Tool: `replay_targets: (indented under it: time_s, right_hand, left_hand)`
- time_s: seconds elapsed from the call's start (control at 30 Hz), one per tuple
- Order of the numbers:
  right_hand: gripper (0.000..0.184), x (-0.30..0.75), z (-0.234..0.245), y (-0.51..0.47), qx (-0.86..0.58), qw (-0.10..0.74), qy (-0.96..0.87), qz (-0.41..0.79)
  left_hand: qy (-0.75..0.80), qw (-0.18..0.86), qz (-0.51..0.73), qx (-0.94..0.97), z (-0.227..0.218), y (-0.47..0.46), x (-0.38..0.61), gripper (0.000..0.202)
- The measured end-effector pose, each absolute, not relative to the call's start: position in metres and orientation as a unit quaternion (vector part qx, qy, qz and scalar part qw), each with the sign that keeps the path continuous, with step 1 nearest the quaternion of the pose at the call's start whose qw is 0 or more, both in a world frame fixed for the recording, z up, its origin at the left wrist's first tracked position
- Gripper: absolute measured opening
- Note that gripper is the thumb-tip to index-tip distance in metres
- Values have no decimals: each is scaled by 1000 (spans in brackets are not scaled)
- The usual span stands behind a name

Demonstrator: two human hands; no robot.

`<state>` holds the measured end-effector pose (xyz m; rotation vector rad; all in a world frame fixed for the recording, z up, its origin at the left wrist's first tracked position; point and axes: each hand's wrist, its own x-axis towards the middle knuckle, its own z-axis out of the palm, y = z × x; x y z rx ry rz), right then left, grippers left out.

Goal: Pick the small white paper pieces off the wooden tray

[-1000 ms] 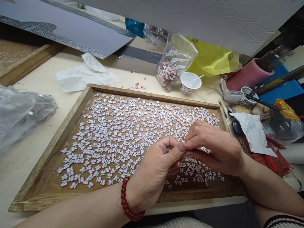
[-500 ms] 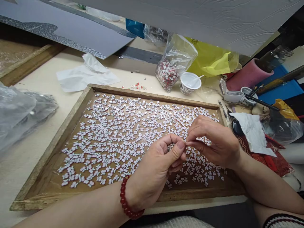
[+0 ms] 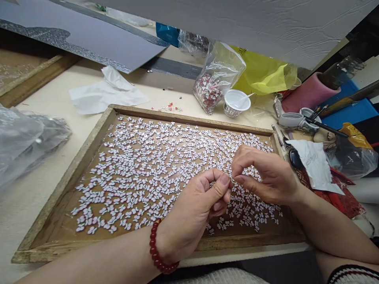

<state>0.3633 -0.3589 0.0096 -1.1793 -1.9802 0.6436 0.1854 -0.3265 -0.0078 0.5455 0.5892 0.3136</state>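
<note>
1. Curling tightly, the left hand presses its thumb against the bent index finger; a silvery item glints inside the grasp, mostly hidden by the fingers.
2. The right hand is raised beside it with thumb and index finger bent into a loop, their tips close together; I cannot tell whether anything is between them.
3. Compared with 1 second ago, when the tips of the 2 hands met, the right fingertips have drawn slightly away from the left thumb, and the gap under the right index finger is wider. The left hand's grip looks much the same.
4. Both hands are above the wooden-framed tray, whose base is strewn with cherry-shaped pieces, pale on top with reddish edges. Their spread looks unchanged.
5. A red bead bracelet circles the left wrist.
6. Beyond the tray's far rim, unmoved, stand a clear plastic bag of red-and-silver pieces and a white cup.
</note>
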Motion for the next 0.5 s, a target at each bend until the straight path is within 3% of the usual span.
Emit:
replay_targets:
  time_s: [0.23, 0.5]
  right_hand:
    - [5, 380, 10, -356, -498, 422, -720, 235]
    - [1, 433, -11, -334, -672, 326, -664, -41]
  left_hand:
    - [265, 915, 137, 270, -9, -328, 184, 27]
    - [273, 908, 125, 291, -13, -329, 183, 43]
